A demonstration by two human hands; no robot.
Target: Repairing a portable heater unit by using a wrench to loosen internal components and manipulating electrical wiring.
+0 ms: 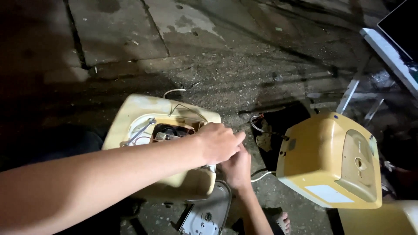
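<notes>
Two cream appliance housings on the concrete floor: opened housing (wiring exposed) at centre, closed housing towards right edge. Left hand and right hand together at opened housing's right rim; grip indiscernible. One grey cover plate below.

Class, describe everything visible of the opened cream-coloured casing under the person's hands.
The cream casing looks like plastic, with rounded corners, and lies open side up on the concrete ground. Its cavity shows dark inner parts, thin wires and a metal strip. The left hand rests on its right edge, with the right hand beside it.
</notes>
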